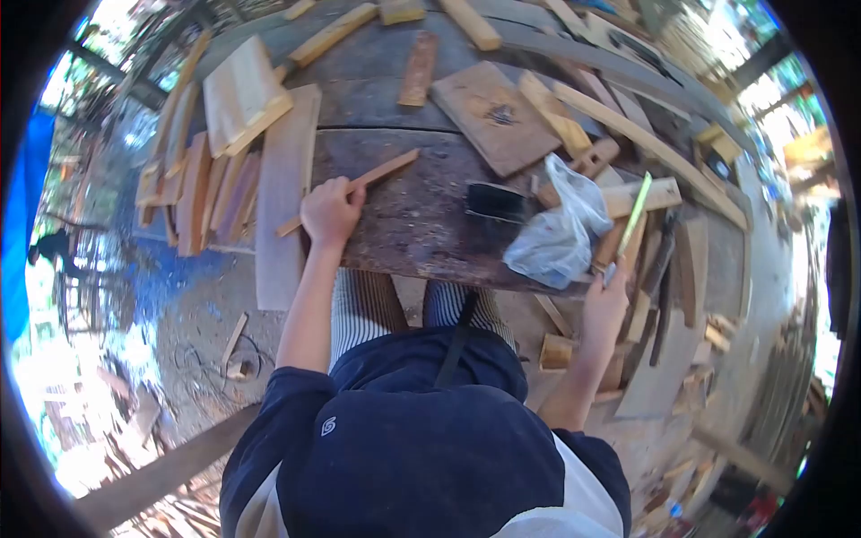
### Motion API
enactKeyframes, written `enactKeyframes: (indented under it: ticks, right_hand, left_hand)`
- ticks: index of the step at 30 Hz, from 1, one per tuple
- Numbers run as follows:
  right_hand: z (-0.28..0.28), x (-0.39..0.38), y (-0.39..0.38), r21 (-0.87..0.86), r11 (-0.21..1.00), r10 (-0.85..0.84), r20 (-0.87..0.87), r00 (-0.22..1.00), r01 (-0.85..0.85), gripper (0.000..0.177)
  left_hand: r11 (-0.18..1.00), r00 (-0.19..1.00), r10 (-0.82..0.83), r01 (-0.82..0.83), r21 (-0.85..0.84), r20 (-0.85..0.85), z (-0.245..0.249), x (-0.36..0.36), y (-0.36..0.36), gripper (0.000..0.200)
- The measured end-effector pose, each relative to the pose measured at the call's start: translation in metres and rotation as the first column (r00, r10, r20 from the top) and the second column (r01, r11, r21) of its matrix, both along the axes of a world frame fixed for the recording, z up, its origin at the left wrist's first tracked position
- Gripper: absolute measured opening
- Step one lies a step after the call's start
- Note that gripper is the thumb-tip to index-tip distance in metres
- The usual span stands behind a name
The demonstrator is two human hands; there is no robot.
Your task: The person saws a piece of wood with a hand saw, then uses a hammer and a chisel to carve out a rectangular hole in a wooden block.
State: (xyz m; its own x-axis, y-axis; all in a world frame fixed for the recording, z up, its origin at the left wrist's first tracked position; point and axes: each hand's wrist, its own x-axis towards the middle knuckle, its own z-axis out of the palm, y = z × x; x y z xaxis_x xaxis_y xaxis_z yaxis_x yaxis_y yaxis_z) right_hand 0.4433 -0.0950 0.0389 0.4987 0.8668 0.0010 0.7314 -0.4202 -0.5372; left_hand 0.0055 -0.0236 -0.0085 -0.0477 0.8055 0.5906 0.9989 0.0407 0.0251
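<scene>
My left hand (332,212) is closed around a narrow wooden strip (387,169), which slants up to the right over the dark workbench (404,229). At the bench's right front edge, my right hand (607,296) grips a long, thin yellow-green strip (636,213) with a grey lower end, pointing up and away. Just left of that strip lies a crumpled clear plastic bag (560,235). A black box-like object (495,203) rests between my hands, close to the bag. Behind it is a square wooden board (493,117) with a dark rough patch in its middle.
Leaning stacks of planks (202,193) and a pale board (285,197) stand to the left. A thick light wood block (244,97) lies behind them. Long wooden bars (664,152) and offcuts crowd the right side. Scrap wood (556,351) lies below the bench edge.
</scene>
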Motion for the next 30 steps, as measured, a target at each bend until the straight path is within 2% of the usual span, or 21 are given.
enactKeyframes:
  ticks: [4, 6, 7, 9, 10, 12, 13, 15, 16, 18, 19, 21, 22, 23, 24, 25, 26, 27, 28, 29, 30]
  right_hand:
    - [0.006, 0.0, 0.001, 0.098, 0.987, 0.129, -0.036, 0.991, -0.125, 0.056]
    - [0.01, -0.003, 0.002, 0.047, 0.996, 0.077, -0.049, 0.996, -0.074, 0.057]
    - [0.006, -0.002, 0.003, 0.047, 0.995, 0.092, -0.048, 0.995, -0.09, 0.057]
    - [-0.006, 0.006, 0.002, 0.109, 0.986, 0.125, -0.019, 0.992, -0.123, 0.058]
    - [-0.007, 0.006, 0.001, 0.102, 0.988, 0.116, -0.013, 0.993, -0.114, 0.058]
    - [-0.007, 0.006, 0.003, 0.108, 0.986, 0.128, -0.005, 0.992, -0.127, 0.061]
    - [-0.007, 0.007, 0.002, 0.103, 0.989, 0.105, 0.007, 0.994, -0.105, 0.061]
    - [-0.007, 0.009, 0.002, 0.04, 0.996, 0.082, -0.157, 0.984, -0.077, 0.063]
    - [-0.005, 0.01, 0.002, 0.039, 0.998, 0.06, -0.145, 0.988, -0.055, 0.063]
    - [-0.002, 0.009, 0.001, 0.033, 0.996, 0.089, -0.157, 0.984, -0.085, 0.064]
    - [-0.001, 0.006, 0.002, 0.034, 0.997, 0.069, -0.148, 0.987, -0.065, 0.064]
    - [0.0, 0.008, 0.002, 0.006, 0.997, 0.075, -0.151, 0.986, -0.075, 0.065]
    - [-0.011, 0.011, 0.003, 0.109, 0.987, 0.123, -0.058, 0.991, -0.116, 0.064]
    - [-0.017, 0.02, 0.001, 0.108, 0.99, 0.098, -0.05, 0.994, -0.092, 0.064]
    - [-0.006, 0.015, 0.0, 0.112, 0.993, 0.073, -0.24, 0.968, -0.047, 0.063]
    - [0.004, 0.01, 0.0, 0.113, 0.994, 0.046, -0.422, 0.905, 0.003, 0.063]
    - [0.011, 0.01, -0.001, 0.159, 0.981, 0.005, -0.602, 0.798, 0.114, 0.062]
    - [0.004, 0.016, 0.001, 0.15, 0.978, -0.026, -0.597, 0.802, 0.144, 0.062]
    - [-0.009, 0.024, 0.003, 0.284, 0.945, -0.012, -0.462, 0.887, 0.16, 0.059]
    - [-0.017, 0.032, 0.006, 0.412, 0.899, -0.012, -0.312, 0.95, 0.147, 0.056]
    - [-0.017, 0.037, 0.01, 0.403, 0.9, -0.037, -0.306, 0.951, 0.164, 0.056]
  left_hand:
    - [0.996, 0.996, 0.062, -0.058, -0.066, 0.066, 0.004, 0.004, -0.001, 0.033]
    - [0.916, 0.924, 0.207, -0.068, -0.395, 0.321, 0.018, 0.017, 0.0, 0.036]
    - [0.915, 0.921, 0.221, -0.081, -0.395, 0.322, 0.025, 0.027, 0.001, 0.036]
    - [0.862, 0.792, 0.266, 0.06, -0.503, 0.55, 0.037, 0.053, 0.008, 0.036]
    - [0.858, 0.791, 0.262, 0.071, -0.508, 0.553, 0.04, 0.068, 0.013, 0.036]
    - [0.895, 0.741, 0.085, 0.237, -0.378, 0.666, 0.044, 0.103, 0.029, 0.031]
    - [0.888, 0.735, 0.07, 0.263, -0.378, 0.675, 0.046, 0.123, 0.038, 0.031]
    - [0.859, 0.695, -0.052, 0.397, -0.323, 0.717, 0.049, 0.164, 0.057, 0.028]
    - [0.85, 0.685, -0.067, 0.42, -0.319, 0.725, 0.047, 0.186, 0.068, 0.028]
    - [0.845, 0.646, -0.211, 0.498, -0.196, 0.734, 0.045, 0.228, 0.09, 0.023]
    - [0.835, 0.635, -0.225, 0.517, -0.19, 0.739, 0.042, 0.247, 0.101, 0.023]
    - [0.826, 0.58, -0.326, 0.559, -0.074, 0.746, 0.035, 0.284, 0.121, 0.02]
    - [0.816, 0.61, -0.349, 0.571, -0.09, 0.711, 0.031, 0.296, 0.127, 0.025]
    - [0.802, 0.595, -0.364, 0.592, -0.084, 0.716, 0.024, 0.308, 0.128, 0.025]
    - [0.831, 0.749, -0.409, 0.542, -0.128, 0.521, 0.028, 0.313, 0.123, 0.03]
    - [0.861, 0.854, -0.432, 0.487, -0.15, 0.291, 0.034, 0.316, 0.118, 0.036]
    - [0.843, 0.837, -0.46, 0.517, -0.149, 0.297, 0.041, 0.319, 0.115, 0.036]
    - [0.821, 0.828, -0.478, 0.539, -0.186, 0.293, 0.046, 0.32, 0.109, 0.045]
    - [0.799, 0.821, -0.491, 0.558, -0.226, 0.293, 0.043, 0.322, 0.102, 0.054]
    - [0.781, 0.806, -0.506, 0.579, -0.233, 0.306, 0.039, 0.325, 0.097, 0.054]
    - [0.8, 0.842, -0.44, 0.525, -0.291, 0.312, 0.035, 0.327, 0.094, 0.06]
